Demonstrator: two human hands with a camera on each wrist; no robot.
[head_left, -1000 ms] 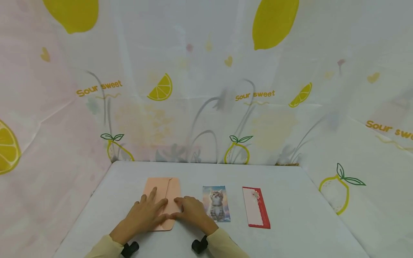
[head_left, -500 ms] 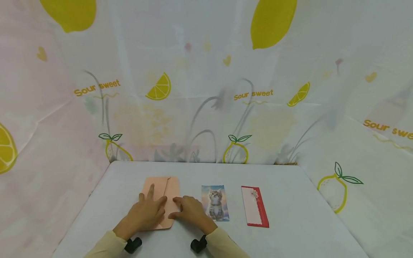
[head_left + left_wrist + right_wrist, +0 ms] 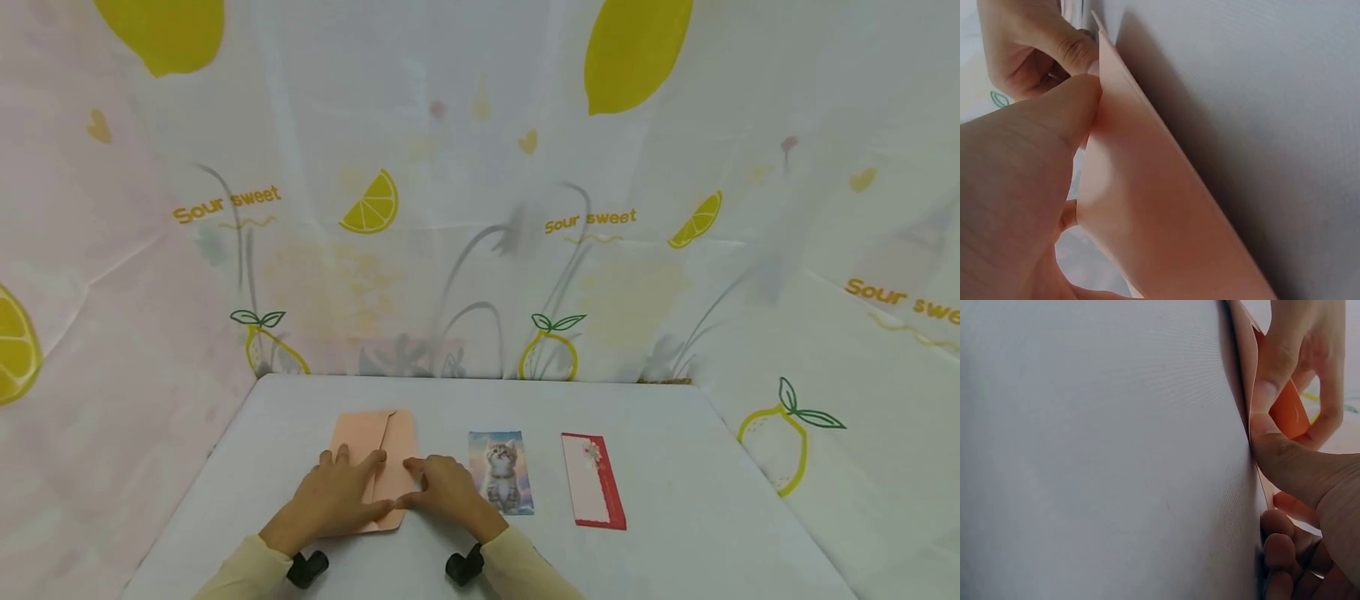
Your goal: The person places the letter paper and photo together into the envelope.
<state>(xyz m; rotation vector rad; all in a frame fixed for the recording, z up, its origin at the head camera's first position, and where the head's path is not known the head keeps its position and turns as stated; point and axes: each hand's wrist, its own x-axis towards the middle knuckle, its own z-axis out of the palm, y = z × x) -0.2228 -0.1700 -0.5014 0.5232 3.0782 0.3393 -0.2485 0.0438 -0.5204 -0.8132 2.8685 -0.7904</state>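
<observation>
A peach envelope lies flap-side up at the table's left centre. My left hand rests on its near half, fingers bent. In the left wrist view its thumb and a finger beneath pinch the envelope, whose edge is raised off the table. My right hand sits at the envelope's right edge with curled fingers. Its thumb presses the lifted edge beside the left hand's fingertip, and the envelope's orange inside shows there.
A cat picture card lies just right of my right hand, with a red-and-white card further right. The white table is walled on three sides by a lemon-print curtain.
The left hand's outstretched index finger has drawn back and its fingers now bend over the envelope. The right hand has hardly moved.
</observation>
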